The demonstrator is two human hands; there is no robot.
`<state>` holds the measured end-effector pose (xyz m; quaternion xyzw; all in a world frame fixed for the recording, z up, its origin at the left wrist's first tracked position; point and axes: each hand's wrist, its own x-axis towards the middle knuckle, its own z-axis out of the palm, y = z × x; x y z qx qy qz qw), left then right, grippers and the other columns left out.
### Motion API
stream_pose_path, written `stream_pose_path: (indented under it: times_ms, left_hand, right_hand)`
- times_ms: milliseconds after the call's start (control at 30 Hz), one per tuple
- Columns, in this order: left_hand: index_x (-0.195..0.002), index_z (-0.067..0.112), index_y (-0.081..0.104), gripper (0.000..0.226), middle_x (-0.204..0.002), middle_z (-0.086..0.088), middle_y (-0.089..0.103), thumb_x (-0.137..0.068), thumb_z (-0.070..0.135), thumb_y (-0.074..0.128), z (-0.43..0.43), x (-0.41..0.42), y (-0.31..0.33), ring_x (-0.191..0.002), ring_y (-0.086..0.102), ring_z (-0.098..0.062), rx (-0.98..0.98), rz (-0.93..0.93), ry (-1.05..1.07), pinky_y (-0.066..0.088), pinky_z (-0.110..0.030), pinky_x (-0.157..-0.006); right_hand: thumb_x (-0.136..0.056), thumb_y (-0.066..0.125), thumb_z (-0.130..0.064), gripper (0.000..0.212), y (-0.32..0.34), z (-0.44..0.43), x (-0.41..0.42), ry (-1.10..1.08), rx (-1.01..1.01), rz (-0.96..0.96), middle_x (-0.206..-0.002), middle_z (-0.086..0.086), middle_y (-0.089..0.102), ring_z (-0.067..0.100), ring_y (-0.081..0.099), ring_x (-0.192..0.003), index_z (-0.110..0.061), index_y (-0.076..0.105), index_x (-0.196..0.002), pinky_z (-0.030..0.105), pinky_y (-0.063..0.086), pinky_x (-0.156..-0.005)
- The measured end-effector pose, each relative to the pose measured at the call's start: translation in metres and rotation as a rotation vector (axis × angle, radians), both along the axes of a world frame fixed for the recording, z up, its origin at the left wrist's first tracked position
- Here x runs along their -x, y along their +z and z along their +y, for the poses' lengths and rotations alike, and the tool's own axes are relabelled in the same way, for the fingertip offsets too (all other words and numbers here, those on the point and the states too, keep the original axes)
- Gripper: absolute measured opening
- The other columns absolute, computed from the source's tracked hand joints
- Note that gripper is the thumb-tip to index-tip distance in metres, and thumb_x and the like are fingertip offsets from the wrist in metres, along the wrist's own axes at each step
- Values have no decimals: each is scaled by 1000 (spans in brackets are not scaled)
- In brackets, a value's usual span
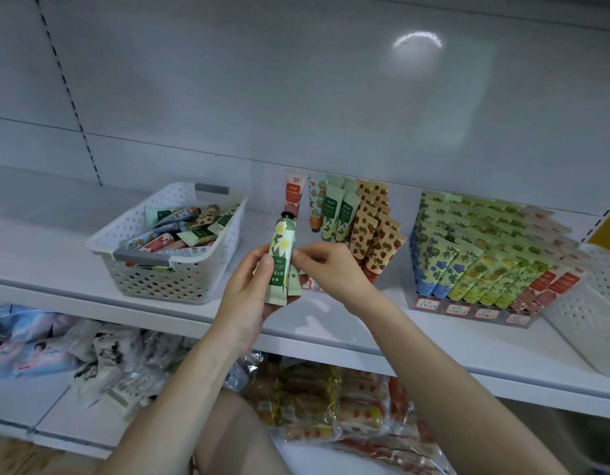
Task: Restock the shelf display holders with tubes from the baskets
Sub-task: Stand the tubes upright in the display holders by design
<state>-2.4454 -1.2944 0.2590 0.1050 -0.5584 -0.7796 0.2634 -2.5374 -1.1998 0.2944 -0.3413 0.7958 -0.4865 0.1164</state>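
Tubes (281,246), 2, held in left hand (251,291), pinched by right hand (331,269).

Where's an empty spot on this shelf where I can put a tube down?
The shelf is bare left of the white basket, and along its front edge from that basket to the full right holder. A narrow strip runs between the basket and the middle holder. It is crowded around both holders and the far-right basket.
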Motion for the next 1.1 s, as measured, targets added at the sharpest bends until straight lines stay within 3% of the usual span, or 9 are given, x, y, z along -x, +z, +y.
stream_pose_path:
  times_ms: [133, 267, 400, 500, 600, 667, 933, 1033, 1100]
  left_hand:
    - [-110, 31, 55, 19, -99, -5, 68, -94, 24, 47, 0, -2, -2, -87, 68, -19, 70, -7, 18, 57, -32, -70]
    - [-112, 39, 51, 25, -99, -8, 67, -92, 23, 52, 1, -1, -5, -87, 65, -19, 155, -30, 35, 53, -37, -77]
    - [-121, 33, 47, 39, -99, -5, 68, -92, 8, 53, -4, 1, -5, -79, 68, -10, 88, -32, 112, 53, -23, -63]
    - [-129, 22, 45, 44, -104, -2, 65, -90, 6, 56, -12, 0, -2, -84, 67, -13, 73, -34, 200, 54, -26, -67]
    - [-105, 23, 58, 24, -97, -5, 64, -86, 9, 63, -17, 0, 1, -92, 62, -21, 104, -41, 218, 53, -37, -79]
    - [-95, 27, 59, 17, -93, -4, 65, -85, 15, 65, -17, -1, 5, -91, 62, -20, 139, -53, 203, 52, -36, -80]
    - [-104, 12, 55, 24, -87, -1, 62, -83, 9, 67, -13, 6, 3, -76, 61, -10, 288, -128, 260, 50, -12, -55]
    - [-102, 9, 55, 20, -82, -2, 60, -85, 8, 66, -15, 8, -1, -70, 58, -9, 267, -135, 320, 46, -9, -51]
    - [-98, 7, 54, 16, -79, -4, 59, -86, 10, 64, -14, 9, -5, -70, 57, -12, 220, -131, 344, 47, -13, -52]
  right_hand:
    - [-95, 50, -27, 39, 5, -1, 3, -82, 143, 65, -82, 26, 61, 23, 52, -66, 10, 63, -90, 25, 38, -63]
    - [-86, 65, -23, 22, 12, -4, 0, -11, 155, -33, -81, 0, 64, 6, 59, -73, -4, 65, -97, 17, 48, -69]
    - [-90, 60, -23, 27, 13, -1, 3, -66, 234, -158, -89, 8, 64, 12, 62, -77, -6, 54, -109, 26, 53, -74]
    - [-92, 55, -25, 26, 15, 9, 6, 14, 136, -132, -96, 10, 65, 13, 66, -78, -13, 49, -113, 29, 56, -77]
    - [-89, 59, -27, 27, 16, 17, 7, 159, -71, 60, -91, -11, 60, -5, 59, -74, -17, 56, -114, 9, 49, -68]
    - [-87, 62, -29, 27, 15, 20, 8, 210, -130, 97, -89, -14, 60, -5, 61, -70, -17, 61, -112, 9, 49, -67]
    - [-80, 71, -30, 34, 20, 26, 9, 226, -383, 41, -91, -2, 65, 10, 64, -79, -14, 61, -108, 24, 52, -78]
    - [-81, 70, -25, 26, 26, 38, 17, 245, -462, -73, -87, -2, 64, 11, 61, -78, -15, 61, -103, 20, 50, -68]
    - [-81, 69, -19, 17, 29, 43, 21, 188, -346, -156, -84, -3, 63, 8, 60, -70, -15, 62, -95, 15, 49, -58]
